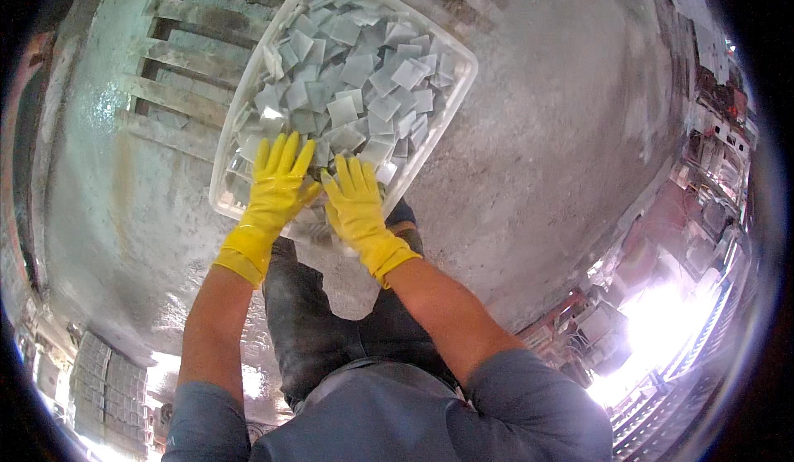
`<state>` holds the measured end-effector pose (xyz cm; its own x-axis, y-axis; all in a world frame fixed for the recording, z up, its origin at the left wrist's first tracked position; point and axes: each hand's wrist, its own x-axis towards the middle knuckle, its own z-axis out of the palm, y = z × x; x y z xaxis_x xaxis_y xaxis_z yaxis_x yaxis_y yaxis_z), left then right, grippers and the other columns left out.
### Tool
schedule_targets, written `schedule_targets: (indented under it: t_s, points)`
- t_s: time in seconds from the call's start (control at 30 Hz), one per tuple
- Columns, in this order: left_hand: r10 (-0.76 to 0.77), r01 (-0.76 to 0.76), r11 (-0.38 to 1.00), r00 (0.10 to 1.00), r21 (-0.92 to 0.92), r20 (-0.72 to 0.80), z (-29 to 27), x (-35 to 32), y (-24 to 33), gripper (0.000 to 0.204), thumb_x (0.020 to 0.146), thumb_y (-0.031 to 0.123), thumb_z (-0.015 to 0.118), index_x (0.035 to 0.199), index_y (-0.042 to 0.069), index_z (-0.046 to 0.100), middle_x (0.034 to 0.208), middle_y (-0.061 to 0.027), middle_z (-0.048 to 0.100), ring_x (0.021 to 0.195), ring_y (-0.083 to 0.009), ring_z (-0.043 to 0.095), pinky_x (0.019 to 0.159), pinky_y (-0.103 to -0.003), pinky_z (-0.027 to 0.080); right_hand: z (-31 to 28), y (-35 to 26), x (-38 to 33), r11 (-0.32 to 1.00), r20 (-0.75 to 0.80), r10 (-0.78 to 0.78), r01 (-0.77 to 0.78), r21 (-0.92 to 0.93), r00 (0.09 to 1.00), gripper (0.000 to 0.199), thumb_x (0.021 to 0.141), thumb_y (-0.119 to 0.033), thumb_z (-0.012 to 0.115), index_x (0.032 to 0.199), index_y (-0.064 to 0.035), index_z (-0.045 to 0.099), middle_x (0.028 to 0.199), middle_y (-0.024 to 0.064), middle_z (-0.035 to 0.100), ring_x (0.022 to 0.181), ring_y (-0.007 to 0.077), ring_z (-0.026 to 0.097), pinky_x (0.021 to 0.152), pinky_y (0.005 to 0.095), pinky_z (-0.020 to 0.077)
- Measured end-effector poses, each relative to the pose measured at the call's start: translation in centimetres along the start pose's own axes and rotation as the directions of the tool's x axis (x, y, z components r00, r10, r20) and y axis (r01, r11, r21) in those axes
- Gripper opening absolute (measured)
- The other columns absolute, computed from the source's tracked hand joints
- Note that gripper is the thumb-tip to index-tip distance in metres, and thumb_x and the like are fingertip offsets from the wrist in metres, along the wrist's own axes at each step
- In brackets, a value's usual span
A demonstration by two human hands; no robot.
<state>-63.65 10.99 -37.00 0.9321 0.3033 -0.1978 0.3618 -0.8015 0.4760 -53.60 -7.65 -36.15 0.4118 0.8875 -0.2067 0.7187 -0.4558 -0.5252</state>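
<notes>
Basically, both hands wore yellow rubber gloves and were pressed flat, fingers spread wide, holding nothing. They rested on the near end of a white plastic tub (451,106) full of small square grey tiles (356,69). The left hand (277,182) lay on the tiles at the tub's near-left corner, fingers pointing away from the person. The right hand (356,201) sat just beside it, at the near rim, fingertips reaching onto the tiles — the two gloves almost touched at the thumbs. The tiles were heaped loosely, many tilted and overlapping, some glinting wet. The tub stood tilted across the view on a wet concrete floor (546,131), its far-left side near a wooden pallet (186,65) of grey slats. Bare forearms ran up from grey short sleeves at the lower edge; dark trousers (318,321) showed between the arms, directly below the tub. At far right, well apart from the tub, blurred reddish machinery (695,205) and bright glare — detail there could not be made out.
</notes>
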Motion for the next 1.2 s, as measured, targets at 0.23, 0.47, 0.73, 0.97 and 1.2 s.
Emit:
schedule_targets:
  t_s: [0.23,0.47,0.73,0.97,1.2]
  points:
    - [-0.042,0.041,0.999,0.999,0.016,0.028,-1.0,-2.8,-2.6,0.083,0.085,0.046,0.075,0.155,0.013,0.046,0.162,-0.0175,0.039,0.150,-0.0430,0.033,0.125,-0.059,0.016,3.6,-0.4,-6.4,0.995,0.123,0.061,-0.069,0.066,0.991,0.070,0.086,-0.025,0.069,0.149,-0.0022,0.048,0.159,0.0212,0.040,0.147,0.0421,0.036,0.123,0.0545,0.0259]
    - [-0.234,0.234,0.971,0.972,-0.057,-0.007,0.1,-7.0,-2.3,0.092,0.082,0.042,0.082,0.158,0.010,0.041,0.164,-0.0211,0.035,0.152,-0.0449,0.028,0.125,-0.055,0.019,1.4,0.8,-8.0,0.997,0.166,-0.002,-0.010,0.075,0.986,0.073,0.086,-0.024,0.069,0.151,-0.0042,0.046,0.159,0.0208,0.041,0.147,0.0403,0.038,0.123,0.0535,0.0269]
    - [-0.543,0.534,0.834,0.839,-0.135,-0.038,3.4,-13.8,-3.6,0.073,0.095,0.036,0.073,0.154,0.004,0.044,0.159,-0.0299,0.039,0.145,-0.0470,0.040,0.120,-0.048,0.033,-3.0,3.4,-7.5,0.993,0.167,-0.011,-0.008,0.117,0.986,0.066,0.085,-0.021,0.070,0.146,-0.0032,0.052,0.152,0.0240,0.048,0.138,0.0431,0.048,0.117,0.0506,0.0373]
    - [-0.807,0.698,0.553,0.585,-0.455,-0.084,7.1,-13.6,-4.9,0.064,0.099,0.034,0.065,0.153,0.006,0.045,0.149,-0.0274,0.052,0.135,-0.0444,0.052,0.111,-0.046,0.043,-5.2,1.2,-3.9,0.991,0.171,-0.123,0.112,0.074,0.978,0.064,0.088,-0.025,0.072,0.144,-0.0005,0.053,0.143,0.0239,0.058,0.133,0.0390,0.055,0.112,0.0480,0.0438]
    - [-0.810,0.589,0.452,0.586,-0.670,-0.031,1.8,-16.8,-5.7,0.055,0.097,0.023,0.064,0.147,0.005,0.051,0.138,-0.0261,0.062,0.126,-0.0438,0.060,0.105,-0.045,0.048,2.3,-8.3,-0.1,0.979,0.214,-0.123,0.083,0.188,0.969,0.061,0.091,-0.032,0.071,0.143,-0.0044,0.055,0.132,0.0230,0.064,0.120,0.0432,0.062,0.103,0.0485,0.0495]
